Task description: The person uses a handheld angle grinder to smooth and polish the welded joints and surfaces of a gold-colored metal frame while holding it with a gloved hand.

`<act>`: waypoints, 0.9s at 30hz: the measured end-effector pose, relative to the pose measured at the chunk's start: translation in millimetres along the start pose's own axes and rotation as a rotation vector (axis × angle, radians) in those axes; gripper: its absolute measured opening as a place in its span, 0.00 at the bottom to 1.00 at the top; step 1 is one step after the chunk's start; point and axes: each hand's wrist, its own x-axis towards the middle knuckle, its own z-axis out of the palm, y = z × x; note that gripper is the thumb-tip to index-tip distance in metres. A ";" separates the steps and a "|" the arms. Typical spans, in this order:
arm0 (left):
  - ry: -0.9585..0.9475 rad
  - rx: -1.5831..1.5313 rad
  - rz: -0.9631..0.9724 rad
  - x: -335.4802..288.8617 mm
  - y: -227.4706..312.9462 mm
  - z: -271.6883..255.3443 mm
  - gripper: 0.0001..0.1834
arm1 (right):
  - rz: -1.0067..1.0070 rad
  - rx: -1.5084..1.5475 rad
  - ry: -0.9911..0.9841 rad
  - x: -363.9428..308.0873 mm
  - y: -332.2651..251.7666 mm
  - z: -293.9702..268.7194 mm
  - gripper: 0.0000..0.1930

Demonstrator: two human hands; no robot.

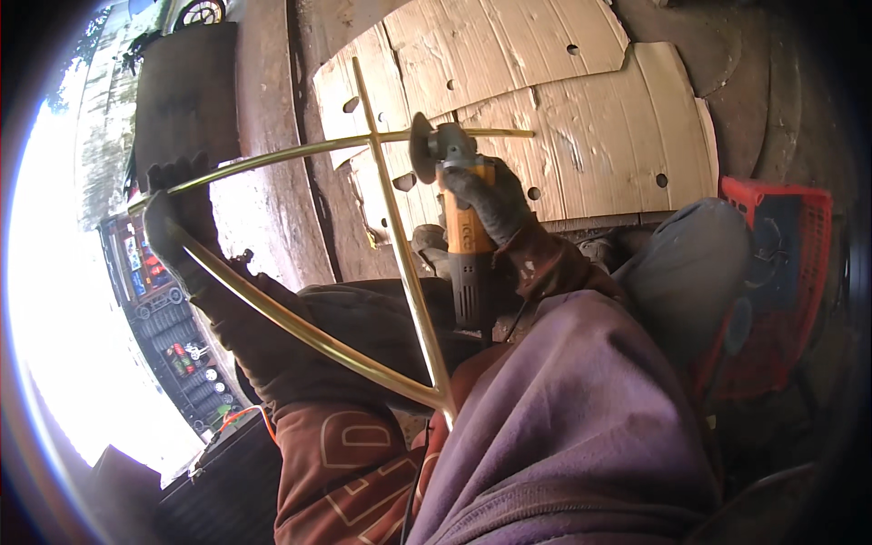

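A frame of gold-coloured metal tubes (400,232) stretches from my lap out over the cardboard. One long tube crosses another, and a curved one joins them at the left. My left hand (167,222), in a dark glove, is closed round the frame's left corner, where the tubes meet. In my gloved right hand (495,198) is an orange and black angle grinder (468,241), held upright with its head away from me. Its dark disc (421,148) is beside the crossing of the tubes, close to the cross tube. Whether it touches the metal I cannot tell.
Flattened cardboard sheets (599,136) with holes lie on the floor ahead. A red plastic crate (790,191) stands at the right, by my bent knee (690,245). A dark panel (186,100) is at the far left. Shelves of goods (173,336) show beyond the bright opening.
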 end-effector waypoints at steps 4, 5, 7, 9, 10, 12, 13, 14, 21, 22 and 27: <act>-0.069 -0.005 -0.023 10.8 6.8 18.6 0.17 | 0.107 -0.311 0.237 9.8 27.1 -53.0 0.21; -0.093 -0.026 -0.035 14.4 3.7 23.6 0.17 | 0.155 -0.218 0.286 14.3 46.3 -72.0 0.22; -0.151 -0.053 -0.057 21.1 0.5 32.3 0.17 | 0.171 -0.099 0.341 7.7 40.4 -68.9 0.23; -0.285 -0.040 -0.073 26.6 6.8 35.7 0.19 | 0.096 -0.095 0.116 10.7 34.8 -51.3 0.18; -0.229 0.013 -0.056 23.1 10.5 39.4 0.19 | 0.061 -0.028 0.026 3.2 20.2 -24.1 0.18; -0.128 0.098 -0.026 17.5 11.8 48.2 0.19 | -0.024 -0.050 0.034 -10.2 -5.2 8.5 0.15; -0.133 0.099 -0.012 18.5 5.1 50.0 0.19 | 0.016 -0.052 0.136 -10.0 2.8 10.9 0.15; -0.115 0.142 -0.028 21.3 -1.0 51.8 0.19 | 0.043 -0.026 0.130 -9.7 10.6 -0.1 0.15; 0.252 0.630 -0.195 45.0 31.6 130.7 0.23 | 0.017 0.026 0.439 -2.6 14.1 -75.6 0.16; 0.244 0.730 -0.161 46.2 36.8 143.8 0.23 | -0.009 0.092 0.430 0.1 12.7 -78.1 0.16; 0.177 1.038 -0.036 61.1 59.2 164.0 0.23 | -0.240 0.256 0.442 5.2 -26.3 -88.5 0.20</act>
